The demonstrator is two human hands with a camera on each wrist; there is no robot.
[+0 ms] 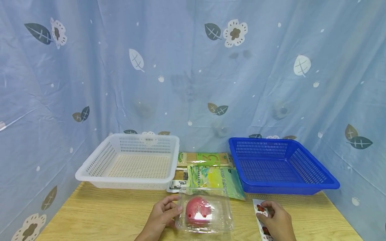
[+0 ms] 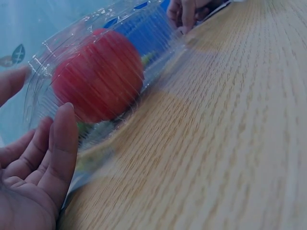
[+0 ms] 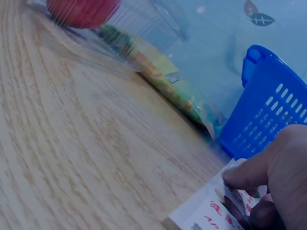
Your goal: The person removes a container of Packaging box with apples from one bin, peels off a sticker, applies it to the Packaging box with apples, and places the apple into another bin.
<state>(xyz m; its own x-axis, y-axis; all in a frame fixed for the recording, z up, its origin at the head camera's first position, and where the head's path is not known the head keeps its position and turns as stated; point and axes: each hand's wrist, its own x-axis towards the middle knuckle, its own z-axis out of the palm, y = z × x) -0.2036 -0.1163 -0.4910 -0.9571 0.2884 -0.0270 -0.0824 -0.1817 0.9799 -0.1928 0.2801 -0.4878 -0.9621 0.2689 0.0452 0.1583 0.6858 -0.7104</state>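
A clear plastic clamshell box (image 1: 221, 217) stands on the table in front of me, with a round red fruit (image 2: 100, 76), apparently an apple, inside. Two small red dots show over the fruit in the head view. My left hand (image 1: 164, 214) is at the box's left side, fingers loosely extended by its wall. To the right, my right hand (image 1: 278, 221) pinches a white strip of printed labels (image 3: 196, 211) with red characters and dark red pictures. Its thumb lies on the strip and the other fingers curl beneath, partly hidden.
Behind the box lie a green and yellow bag (image 1: 211, 179), a brown and green packet (image 1: 205, 159) and a smaller packet (image 1: 179, 177). A white basket (image 1: 126, 184) stands at the back left, a blue basket (image 1: 283, 188) at the back right. A patterned curtain (image 1: 187, 67) hangs behind.
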